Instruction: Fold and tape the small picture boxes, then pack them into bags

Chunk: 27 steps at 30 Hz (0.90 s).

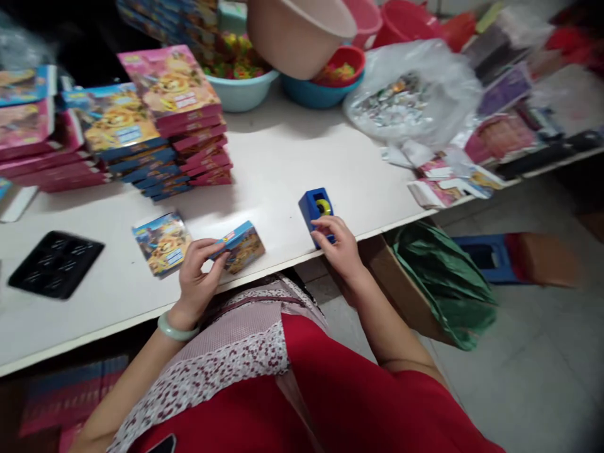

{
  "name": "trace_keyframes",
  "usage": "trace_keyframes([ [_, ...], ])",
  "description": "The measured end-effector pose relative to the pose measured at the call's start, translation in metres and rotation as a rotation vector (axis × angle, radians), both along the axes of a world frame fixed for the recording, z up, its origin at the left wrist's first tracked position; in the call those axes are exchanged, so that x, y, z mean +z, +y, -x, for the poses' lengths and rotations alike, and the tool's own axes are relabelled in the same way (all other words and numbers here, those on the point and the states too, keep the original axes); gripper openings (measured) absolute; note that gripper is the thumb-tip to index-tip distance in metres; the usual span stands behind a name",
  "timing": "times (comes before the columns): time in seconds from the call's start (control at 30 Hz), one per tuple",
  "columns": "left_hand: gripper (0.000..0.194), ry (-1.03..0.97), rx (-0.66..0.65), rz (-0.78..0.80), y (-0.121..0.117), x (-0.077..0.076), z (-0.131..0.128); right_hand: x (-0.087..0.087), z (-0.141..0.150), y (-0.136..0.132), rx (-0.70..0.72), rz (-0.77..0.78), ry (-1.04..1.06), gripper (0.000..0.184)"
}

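Pinches printed box (248, 250) in left hand (199, 270), seemingly fetching tape (323, 207) from dispenser (309, 209) with right hand (341, 249), grip unclear, needing clean tear.

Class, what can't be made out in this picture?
In the head view:
Held box: one end, behind the left hand
Tape dispenser: near end, partly behind the right hand
Pale bucket: part cut off by upper edge
Pieces in plastic bag: too blurred

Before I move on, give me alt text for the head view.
A person's left hand holds a printed box at a white table while the right hand is at a blue tape dispenser. Stacked boxes stand farther back.
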<state>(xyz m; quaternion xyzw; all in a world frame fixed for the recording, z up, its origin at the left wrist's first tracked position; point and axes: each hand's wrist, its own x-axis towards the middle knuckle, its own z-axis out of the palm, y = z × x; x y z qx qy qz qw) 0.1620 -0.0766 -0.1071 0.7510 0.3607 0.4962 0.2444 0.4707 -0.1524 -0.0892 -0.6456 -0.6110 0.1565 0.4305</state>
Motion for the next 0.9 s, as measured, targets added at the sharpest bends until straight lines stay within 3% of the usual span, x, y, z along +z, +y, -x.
trace_keyframes([
  [0.1,0.023,0.023,0.037,-0.032,0.001,-0.008,-0.002,-0.006,-0.045,-0.021,-0.261,0.137,-0.177,0.021],
  [0.2,0.023,0.065,0.026,0.000,0.000,-0.008,-0.003,-0.017,-0.060,-0.026,-0.310,0.242,-0.183,0.023],
  [0.27,0.024,0.075,0.021,0.010,-0.001,-0.006,-0.003,-0.026,-0.058,-0.026,-0.316,0.237,-0.024,0.028],
  [0.43,0.026,0.080,0.019,-0.021,-0.001,-0.004,-0.003,-0.045,-0.042,-0.035,-0.386,0.192,0.612,0.045],
  [0.53,0.028,0.101,0.010,-0.023,0.000,-0.005,-0.002,-0.051,-0.036,-0.041,-0.411,0.202,0.763,0.047],
  [0.6,0.030,0.114,0.003,-0.025,0.000,-0.006,-0.001,-0.053,-0.036,-0.042,-0.411,0.199,0.689,0.045],
  [0.8,0.027,0.121,-0.028,-0.029,0.003,-0.008,-0.002,-0.039,-0.041,-0.048,-0.414,0.234,0.129,0.027],
  [0.9,0.021,0.127,-0.025,-0.057,0.003,-0.006,-0.005,-0.023,-0.017,-0.052,-0.223,0.349,0.262,0.023],
])
